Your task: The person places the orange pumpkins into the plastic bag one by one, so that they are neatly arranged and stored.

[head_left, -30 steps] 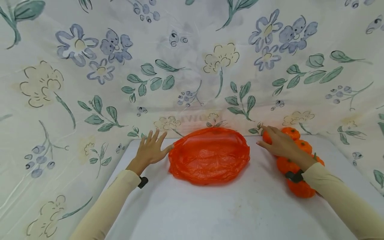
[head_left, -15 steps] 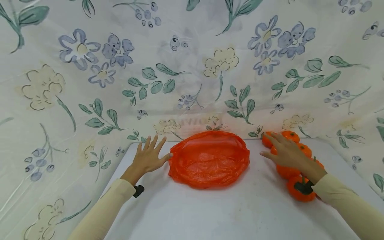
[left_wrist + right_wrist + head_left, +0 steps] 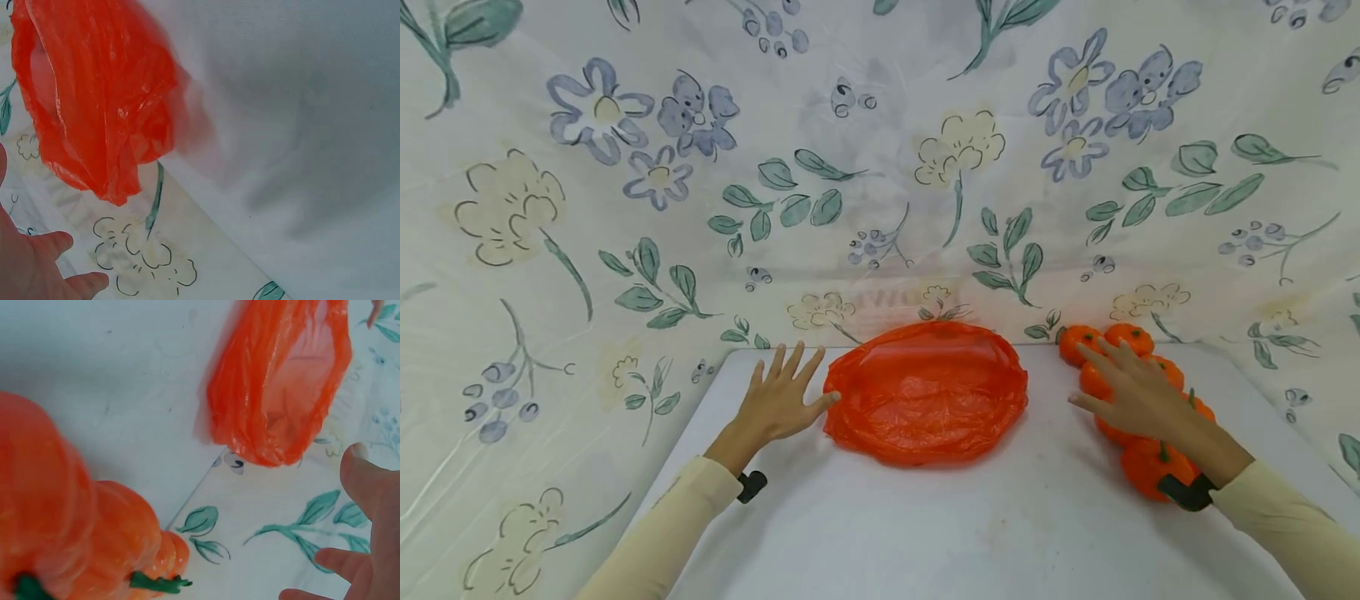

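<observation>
An orange plastic bag (image 3: 927, 392) lies crumpled and spread at the back middle of the white table (image 3: 940, 525). My left hand (image 3: 778, 396) rests flat beside its left edge, fingers spread, thumb tip at the bag's rim. Several small orange pumpkins (image 3: 1138, 408) with green stems sit in a cluster at the back right. My right hand (image 3: 1138, 392) hovers over or rests on that cluster with straight, spread fingers, gripping none. The bag (image 3: 94, 94) fills the upper left of the left wrist view. The right wrist view has pumpkins (image 3: 69, 531) close below and the bag (image 3: 278, 381) beyond.
A floral cloth (image 3: 880, 167) with blue flowers and green leaves hangs behind and around the table as a backdrop. Bare white tabletop stretches from the bag toward me.
My right hand has drawn back toward me along the pumpkin cluster, uncovering the far pumpkins. The left hand and the bag stay where they were.
</observation>
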{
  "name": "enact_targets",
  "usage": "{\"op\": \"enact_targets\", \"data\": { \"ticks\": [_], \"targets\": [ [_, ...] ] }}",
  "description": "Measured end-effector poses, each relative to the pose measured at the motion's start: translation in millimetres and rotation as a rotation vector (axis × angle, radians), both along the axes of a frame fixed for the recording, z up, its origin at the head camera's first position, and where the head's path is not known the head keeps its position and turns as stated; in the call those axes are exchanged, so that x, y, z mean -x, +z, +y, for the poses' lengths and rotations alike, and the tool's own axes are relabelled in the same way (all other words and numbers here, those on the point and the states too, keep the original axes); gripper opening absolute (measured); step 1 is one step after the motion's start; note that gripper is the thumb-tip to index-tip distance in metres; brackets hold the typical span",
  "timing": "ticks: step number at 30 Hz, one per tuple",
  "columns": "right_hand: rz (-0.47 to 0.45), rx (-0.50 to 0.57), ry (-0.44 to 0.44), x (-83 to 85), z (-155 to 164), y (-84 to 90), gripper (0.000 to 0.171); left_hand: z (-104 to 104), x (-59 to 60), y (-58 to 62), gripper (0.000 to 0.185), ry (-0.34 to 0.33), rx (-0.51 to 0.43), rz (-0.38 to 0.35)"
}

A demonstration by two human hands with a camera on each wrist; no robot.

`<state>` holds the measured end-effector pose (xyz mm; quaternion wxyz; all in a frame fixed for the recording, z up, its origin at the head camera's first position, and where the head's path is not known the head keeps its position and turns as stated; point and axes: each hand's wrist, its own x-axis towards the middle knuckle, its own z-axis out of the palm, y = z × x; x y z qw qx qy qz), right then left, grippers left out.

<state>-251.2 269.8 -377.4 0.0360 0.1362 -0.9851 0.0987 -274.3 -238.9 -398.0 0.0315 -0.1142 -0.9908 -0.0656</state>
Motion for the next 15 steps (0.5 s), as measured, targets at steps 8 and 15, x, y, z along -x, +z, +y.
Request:
{"op": "enact_targets", "data": {
  "ticks": [8,15],
  "targets": [
    [-0.042,0.039,-0.038,-22.8,21,-7.2,0.094,1,-6.4,-9.7,0.088,-0.019,-0.039,-0.031],
    [-0.070,0.102,-0.039,-41.7,40,-18.5,0.097,4,-7.6,-15.1,0.087,-0.032,-0.106,-0.055]
  ]
}}
